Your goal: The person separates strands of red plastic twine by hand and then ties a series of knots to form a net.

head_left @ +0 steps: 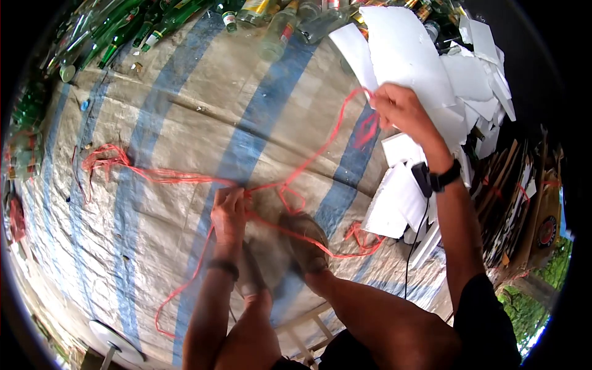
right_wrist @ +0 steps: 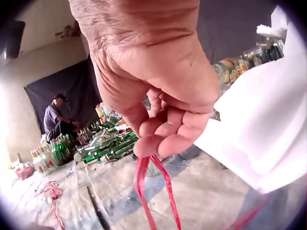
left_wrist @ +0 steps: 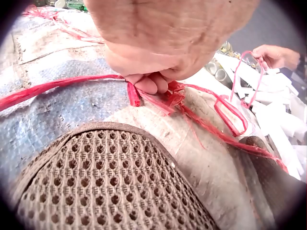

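Observation:
Red plastic twine [head_left: 172,179] runs across the striped tarp from a loose tangle on the left to my left hand [head_left: 229,213]. The curled fingers of that hand grip several strands low over the tarp, as the left wrist view shows with the twine [left_wrist: 62,85] passing under the fingertips. My right hand [head_left: 399,110] is raised at the upper right, beside the white foam sheets. It pinches a strand that leads back to the left hand, and in the right wrist view two lengths of twine [right_wrist: 172,201] hang below its fingertips. Another strand trails right past my shoe [head_left: 308,243].
White foam sheets [head_left: 410,58] are piled at the right, with stacked cardboard [head_left: 509,197] beyond. Green bottles [head_left: 126,31] and clear bottles [head_left: 279,37] line the far edge of the striped tarp [head_left: 179,123]. Another person [right_wrist: 56,117] sits by the bottles in the background.

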The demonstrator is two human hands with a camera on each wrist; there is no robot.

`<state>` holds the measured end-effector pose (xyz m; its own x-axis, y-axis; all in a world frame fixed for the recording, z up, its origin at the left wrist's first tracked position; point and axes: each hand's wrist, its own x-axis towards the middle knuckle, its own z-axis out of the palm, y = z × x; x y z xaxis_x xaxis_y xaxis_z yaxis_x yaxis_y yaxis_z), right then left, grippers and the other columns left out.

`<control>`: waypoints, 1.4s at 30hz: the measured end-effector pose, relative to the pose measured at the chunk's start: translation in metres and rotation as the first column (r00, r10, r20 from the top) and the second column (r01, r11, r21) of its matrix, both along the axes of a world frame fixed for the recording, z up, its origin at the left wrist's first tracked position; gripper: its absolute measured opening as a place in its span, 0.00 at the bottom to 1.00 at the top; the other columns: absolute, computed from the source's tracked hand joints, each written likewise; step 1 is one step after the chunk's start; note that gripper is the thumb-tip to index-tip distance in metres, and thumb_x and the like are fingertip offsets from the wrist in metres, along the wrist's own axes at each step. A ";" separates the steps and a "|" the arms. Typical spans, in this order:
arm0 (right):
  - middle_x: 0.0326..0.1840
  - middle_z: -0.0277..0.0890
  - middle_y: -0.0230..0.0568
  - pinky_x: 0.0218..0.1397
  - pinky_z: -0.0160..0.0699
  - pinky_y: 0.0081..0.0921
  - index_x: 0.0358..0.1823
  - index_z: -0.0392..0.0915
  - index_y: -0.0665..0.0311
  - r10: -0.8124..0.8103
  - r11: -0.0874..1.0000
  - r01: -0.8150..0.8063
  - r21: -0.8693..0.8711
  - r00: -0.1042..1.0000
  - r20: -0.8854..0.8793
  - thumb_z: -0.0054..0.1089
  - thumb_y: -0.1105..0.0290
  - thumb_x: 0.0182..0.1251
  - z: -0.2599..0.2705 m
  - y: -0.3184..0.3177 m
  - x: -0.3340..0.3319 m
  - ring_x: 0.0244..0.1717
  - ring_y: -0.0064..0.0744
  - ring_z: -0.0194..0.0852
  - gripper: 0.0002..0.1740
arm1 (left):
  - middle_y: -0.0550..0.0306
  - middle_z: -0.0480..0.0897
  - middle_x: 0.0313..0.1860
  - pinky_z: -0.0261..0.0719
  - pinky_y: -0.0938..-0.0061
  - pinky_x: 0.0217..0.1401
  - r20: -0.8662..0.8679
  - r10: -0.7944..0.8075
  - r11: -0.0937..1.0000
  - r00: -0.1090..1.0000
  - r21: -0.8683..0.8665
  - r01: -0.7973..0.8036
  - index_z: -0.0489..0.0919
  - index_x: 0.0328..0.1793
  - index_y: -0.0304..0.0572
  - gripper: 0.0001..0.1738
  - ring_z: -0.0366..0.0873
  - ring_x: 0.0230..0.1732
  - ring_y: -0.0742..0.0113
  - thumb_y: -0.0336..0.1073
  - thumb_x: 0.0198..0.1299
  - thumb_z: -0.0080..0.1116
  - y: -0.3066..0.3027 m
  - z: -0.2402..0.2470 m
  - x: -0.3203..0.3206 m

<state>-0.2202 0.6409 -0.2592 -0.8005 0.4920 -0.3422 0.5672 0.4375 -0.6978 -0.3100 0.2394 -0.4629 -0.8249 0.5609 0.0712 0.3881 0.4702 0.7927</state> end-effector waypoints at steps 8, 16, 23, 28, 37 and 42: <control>0.34 0.83 0.36 0.32 0.79 0.25 0.47 0.80 0.66 -0.200 0.968 0.070 -0.241 0.795 -0.572 0.60 0.68 0.72 0.015 0.075 -0.135 0.32 0.28 0.83 0.10 | 0.48 0.84 0.43 0.82 0.60 0.46 0.136 0.056 0.997 0.989 -0.065 -0.047 0.85 0.43 0.40 0.05 0.83 0.42 0.48 0.29 0.66 0.61 0.001 0.007 0.001; 0.31 0.74 0.27 0.37 0.73 0.24 0.39 0.78 0.63 0.187 0.976 -0.159 0.151 0.961 -0.203 0.64 0.62 0.70 -0.046 0.029 -0.065 0.30 0.18 0.71 0.11 | 0.48 0.84 0.40 0.82 0.62 0.41 0.047 0.021 0.999 0.999 -0.026 -0.020 0.86 0.44 0.40 0.05 0.84 0.40 0.51 0.26 0.64 0.61 0.005 0.021 -0.001; 0.33 0.81 0.42 0.37 0.79 0.31 0.45 0.80 0.63 0.241 0.968 -0.229 0.105 0.964 -0.117 0.64 0.64 0.68 -0.145 -0.179 0.048 0.32 0.31 0.81 0.11 | 0.51 0.85 0.41 0.84 0.66 0.42 -0.042 0.027 0.999 0.999 -0.021 -0.028 0.88 0.44 0.42 0.06 0.85 0.40 0.55 0.28 0.63 0.65 0.001 0.008 -0.002; 0.35 0.82 0.46 0.40 0.81 0.41 0.42 0.79 0.62 0.421 0.832 -0.424 0.357 0.903 0.091 0.65 0.65 0.66 -0.160 -0.195 0.038 0.39 0.48 0.85 0.10 | 0.50 0.85 0.41 0.84 0.66 0.44 -0.039 0.026 1.000 0.999 -0.013 -0.026 0.88 0.45 0.42 0.06 0.85 0.40 0.54 0.29 0.63 0.65 0.002 0.008 -0.004; 0.26 0.81 0.56 0.38 0.81 0.49 0.22 0.79 0.66 0.164 0.952 -0.172 0.254 0.985 0.051 0.64 0.56 0.58 -0.159 -0.134 -0.038 0.33 0.54 0.86 0.19 | 0.48 0.84 0.40 0.83 0.64 0.40 -0.002 0.039 0.999 0.999 0.018 -0.039 0.86 0.42 0.38 0.04 0.84 0.38 0.50 0.25 0.63 0.62 0.007 0.018 -0.004; 0.20 0.78 0.40 0.17 0.71 0.26 0.30 0.78 0.70 -0.078 0.956 0.054 -0.289 0.994 -0.074 0.56 0.72 0.70 -0.183 -0.110 -0.057 0.16 0.26 0.74 0.11 | 0.51 0.83 0.41 0.83 0.68 0.32 0.229 0.085 0.993 0.970 0.061 -0.101 0.86 0.43 0.39 0.05 0.86 0.32 0.58 0.26 0.66 0.61 0.007 0.014 0.002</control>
